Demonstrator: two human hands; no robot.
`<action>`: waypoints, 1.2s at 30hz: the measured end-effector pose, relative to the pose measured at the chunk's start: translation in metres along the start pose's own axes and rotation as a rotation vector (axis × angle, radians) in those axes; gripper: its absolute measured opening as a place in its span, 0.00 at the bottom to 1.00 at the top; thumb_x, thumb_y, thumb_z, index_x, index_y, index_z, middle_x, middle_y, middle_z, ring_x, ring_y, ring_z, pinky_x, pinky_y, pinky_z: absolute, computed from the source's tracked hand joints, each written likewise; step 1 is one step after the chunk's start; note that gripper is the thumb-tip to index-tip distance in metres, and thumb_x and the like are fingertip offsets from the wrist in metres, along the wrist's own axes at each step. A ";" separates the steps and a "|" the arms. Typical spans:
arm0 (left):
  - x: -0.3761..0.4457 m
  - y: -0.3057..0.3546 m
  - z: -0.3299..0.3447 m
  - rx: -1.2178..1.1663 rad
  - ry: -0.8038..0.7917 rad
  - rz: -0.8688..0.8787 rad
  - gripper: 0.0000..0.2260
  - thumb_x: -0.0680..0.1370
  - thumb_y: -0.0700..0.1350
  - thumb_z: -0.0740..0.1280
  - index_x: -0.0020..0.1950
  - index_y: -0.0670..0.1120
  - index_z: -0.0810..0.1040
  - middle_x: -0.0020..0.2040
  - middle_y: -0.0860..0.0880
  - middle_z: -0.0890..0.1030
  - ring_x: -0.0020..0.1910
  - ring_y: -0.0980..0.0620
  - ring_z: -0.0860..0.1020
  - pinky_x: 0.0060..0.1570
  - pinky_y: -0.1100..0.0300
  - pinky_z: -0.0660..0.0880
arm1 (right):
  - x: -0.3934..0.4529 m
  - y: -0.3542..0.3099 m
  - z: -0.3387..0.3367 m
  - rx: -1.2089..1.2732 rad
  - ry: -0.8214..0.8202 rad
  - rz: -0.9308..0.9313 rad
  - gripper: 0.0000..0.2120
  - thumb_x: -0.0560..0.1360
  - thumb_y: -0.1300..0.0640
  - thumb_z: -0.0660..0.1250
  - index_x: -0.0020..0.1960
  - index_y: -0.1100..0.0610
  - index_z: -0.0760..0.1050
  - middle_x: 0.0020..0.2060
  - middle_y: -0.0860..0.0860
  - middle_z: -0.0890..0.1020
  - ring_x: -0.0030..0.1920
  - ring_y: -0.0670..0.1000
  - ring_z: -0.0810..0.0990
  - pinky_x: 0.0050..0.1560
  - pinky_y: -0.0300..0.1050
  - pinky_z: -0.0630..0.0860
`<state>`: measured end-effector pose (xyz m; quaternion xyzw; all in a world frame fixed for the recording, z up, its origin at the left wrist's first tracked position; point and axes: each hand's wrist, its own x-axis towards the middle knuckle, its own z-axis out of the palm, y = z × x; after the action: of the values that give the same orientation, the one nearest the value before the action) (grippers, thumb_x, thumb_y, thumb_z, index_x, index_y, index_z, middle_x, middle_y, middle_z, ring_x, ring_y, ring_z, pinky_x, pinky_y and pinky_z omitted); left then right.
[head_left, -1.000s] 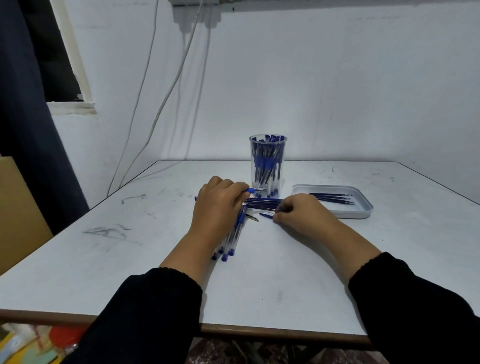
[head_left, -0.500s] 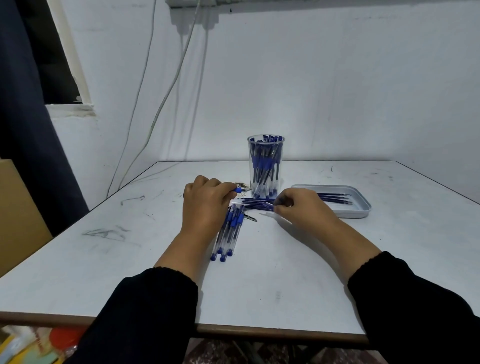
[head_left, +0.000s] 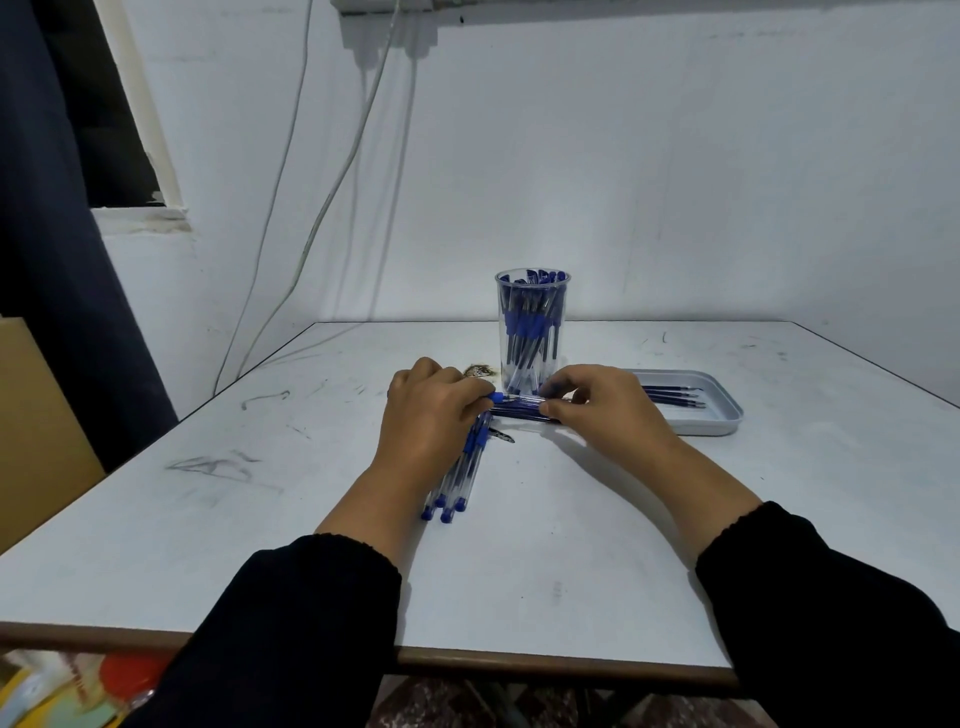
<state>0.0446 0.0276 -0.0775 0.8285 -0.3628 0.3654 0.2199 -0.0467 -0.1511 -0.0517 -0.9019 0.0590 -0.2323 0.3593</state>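
Note:
A clear pen with a blue grip (head_left: 515, 399) is held level between both hands, just in front of the clear cup (head_left: 531, 332) full of blue pens. My left hand (head_left: 434, 421) pinches its blue end; my right hand (head_left: 597, 410) pinches the other end. Beneath it lies a row of dark blue refills (head_left: 519, 413). Several finished pens (head_left: 460, 480) lie side by side on the table, partly under my left hand. A small metal spring (head_left: 503, 435) sits beside them.
A shallow grey tray (head_left: 719, 418) with a few refills stands to the right of the cup. A small heap of springs (head_left: 478, 371) lies behind my left hand. The white table (head_left: 571, 561) ends in a brown front edge. Cables hang down the wall at the left.
My right hand left the refill row and came up to the pen in my left hand. Both hands now hold that pen in front of the cup.

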 end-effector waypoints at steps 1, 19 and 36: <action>0.000 0.000 0.000 0.000 -0.004 0.007 0.08 0.72 0.48 0.67 0.46 0.49 0.84 0.35 0.51 0.81 0.40 0.44 0.74 0.42 0.54 0.65 | 0.000 0.000 0.000 0.002 0.002 -0.002 0.04 0.73 0.56 0.72 0.46 0.48 0.81 0.35 0.40 0.77 0.37 0.41 0.75 0.37 0.37 0.68; 0.003 0.013 -0.007 -0.049 -0.126 -0.035 0.10 0.80 0.52 0.61 0.48 0.51 0.81 0.39 0.53 0.81 0.43 0.50 0.72 0.47 0.54 0.64 | 0.002 -0.001 0.000 0.309 -0.050 0.067 0.11 0.70 0.68 0.73 0.41 0.52 0.82 0.34 0.46 0.82 0.33 0.39 0.78 0.41 0.28 0.73; 0.002 0.022 -0.018 0.129 -0.270 -0.098 0.16 0.82 0.57 0.50 0.41 0.49 0.66 0.32 0.50 0.70 0.35 0.46 0.71 0.32 0.55 0.65 | 0.002 -0.002 -0.002 0.280 -0.038 0.015 0.10 0.70 0.66 0.74 0.41 0.51 0.84 0.36 0.44 0.83 0.35 0.38 0.78 0.41 0.28 0.73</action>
<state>0.0204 0.0236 -0.0628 0.8993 -0.3238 0.2621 0.1329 -0.0455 -0.1512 -0.0486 -0.8468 0.0260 -0.2186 0.4842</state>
